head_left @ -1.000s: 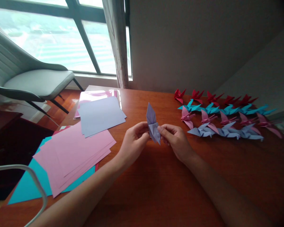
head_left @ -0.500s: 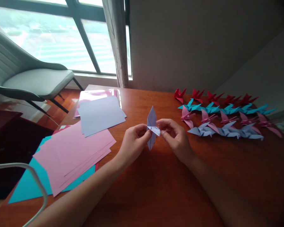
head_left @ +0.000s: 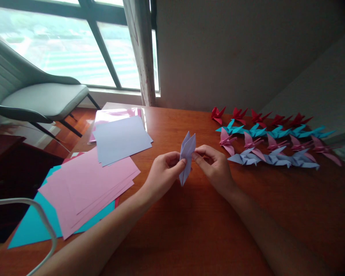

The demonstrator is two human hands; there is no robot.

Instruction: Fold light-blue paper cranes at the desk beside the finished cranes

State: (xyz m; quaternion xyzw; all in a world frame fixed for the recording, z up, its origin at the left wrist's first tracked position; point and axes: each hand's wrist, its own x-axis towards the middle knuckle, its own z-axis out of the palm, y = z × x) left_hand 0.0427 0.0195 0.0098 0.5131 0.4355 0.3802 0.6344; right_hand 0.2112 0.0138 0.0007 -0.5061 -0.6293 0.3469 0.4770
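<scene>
A pale lavender origami piece (head_left: 189, 147), long and narrow with two points at its top, is held upright above the table. My left hand (head_left: 167, 168) pinches it from the left, thumb across its front face. On the other side, my right hand (head_left: 214, 165) grips its right edge between thumb and fingers. The back of the paper is hidden from me. To the right of my hands, the nearest finished pieces are lavender paper cranes (head_left: 247, 158) in a row.
Behind the lavender cranes stand rows of pink cranes (head_left: 227, 142), turquoise cranes (head_left: 257, 131) and red cranes (head_left: 238, 115). At left lie lavender sheets (head_left: 123, 140), pink sheets (head_left: 89, 184) and turquoise paper (head_left: 31, 226). A chair (head_left: 46, 99) stands by the window.
The lavender paper's flap that stuck out toward my right hand is folded flat against the body. Two top points now show instead of one. Both hands keep their hold.
</scene>
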